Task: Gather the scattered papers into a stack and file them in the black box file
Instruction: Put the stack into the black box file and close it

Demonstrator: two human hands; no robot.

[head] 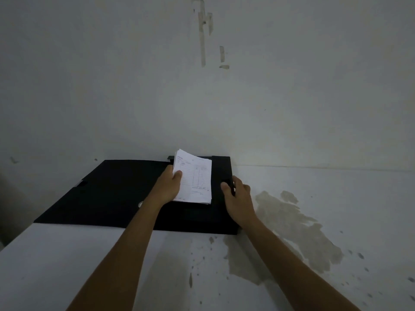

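White, matte table surface [89,254] fills the foreground, speckled with small dark flecks and marked by a large irregular beige stain [289,223] to the right. Two bare forearms extend forward over it. Black box file [116,194] lies opened flat, a broad matte panel spread to the left, a small round metallic ring showing beside the left wrist. Left hand [169,187] is clamped on the stack of papers [196,178], thumb on top at the left edge; the sheets are thin, white, rectangular, printed with faint ruled lines, far edges fanned slightly, near edge resting on the file's right portion. Right hand [237,195] grips the file's right edge, fingers curled around the black rim. Behind, a pale rough wall [292,86] carries peeling tape remnants [203,37].
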